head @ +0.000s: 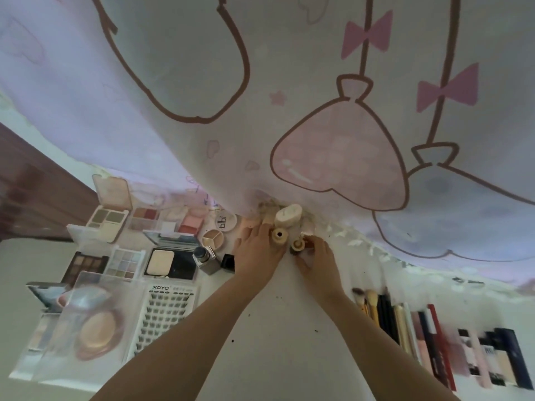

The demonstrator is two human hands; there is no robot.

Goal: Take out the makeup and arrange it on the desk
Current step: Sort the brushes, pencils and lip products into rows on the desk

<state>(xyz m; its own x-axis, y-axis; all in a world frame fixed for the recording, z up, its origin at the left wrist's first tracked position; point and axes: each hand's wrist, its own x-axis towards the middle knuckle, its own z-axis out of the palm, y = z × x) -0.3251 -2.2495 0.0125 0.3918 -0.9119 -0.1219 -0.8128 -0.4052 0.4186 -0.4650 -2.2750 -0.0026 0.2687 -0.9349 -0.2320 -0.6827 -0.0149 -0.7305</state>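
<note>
Both hands at the far edge of the white desk (275,328), close under the pale curtain printed with brown outlines and pink bows (289,82). Taking as landmark the cream oval bottle standing against the curtain hem (288,215): just in front of it, a small beige round jar with a dark hole on top (279,235), touched on its left side by the left hand (257,250), fingers bent around it, so grasping it, as far as visible. To the right of this jar, a smaller beige cap-like bottle (298,245), pinched by the fingers of the right hand (314,256), thumb hidden below.

Left of the landmark: open eyeshadow and blush palettes in rows (115,224), a round three-part concealer pot (212,238), a black compact with pale powder (170,263), a clear box of false lashes (170,314). Far to the right and nearer: a row of brushes and pencils laid side by side (405,325).

Judgement: arranging nearly finished, only the little bottles left to place. Possible trouble: the small bottles standing very near each other, so knocking one over when releasing the other; the open hole of the jar perhaps spilling if tipped. Also the curtain hem touching the landmark bottle, able to drag or push it when moved.
</note>
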